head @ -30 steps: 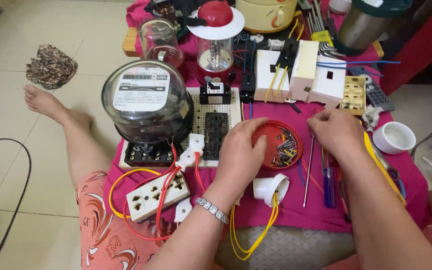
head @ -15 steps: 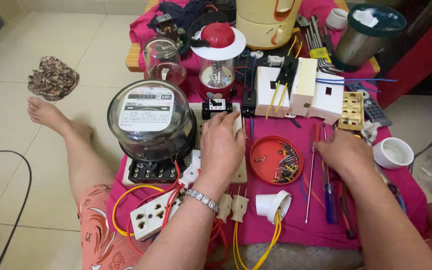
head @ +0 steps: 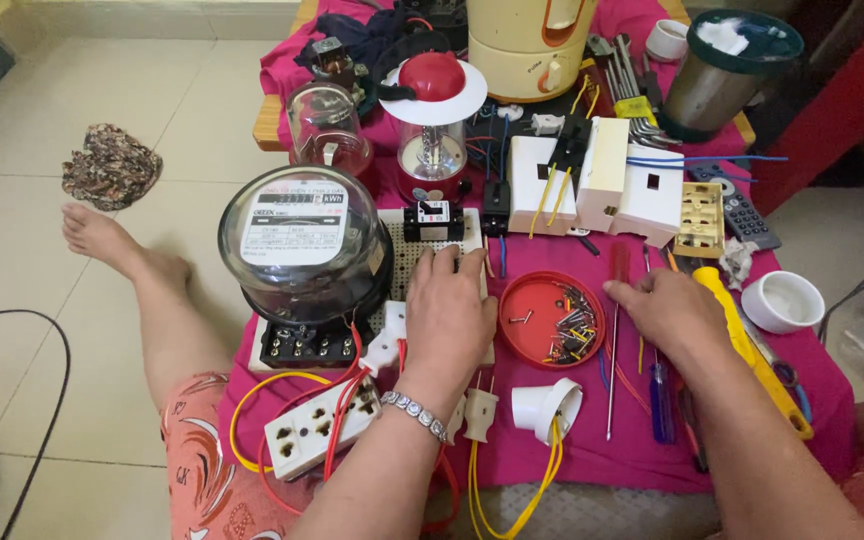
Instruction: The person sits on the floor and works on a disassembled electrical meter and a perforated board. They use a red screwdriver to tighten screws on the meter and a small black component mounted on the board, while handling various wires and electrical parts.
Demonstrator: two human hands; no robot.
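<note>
One electricity meter (head: 304,258) sits at nine o'clock and one red screw dish (head: 552,320) at centre. Two hands are present, left hand (head: 449,318) and right hand (head: 668,308). One white cup (head: 782,301) stands at three o'clock, one white socket strip (head: 322,428) at seven.

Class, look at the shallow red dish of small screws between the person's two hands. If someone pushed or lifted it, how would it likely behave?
The red dish looks thin and light, so it would probably slide easily on the pink cloth. Its low rim suggests the loose screws could spill if tilted. Lifted level, it likely stays stiff.
</note>
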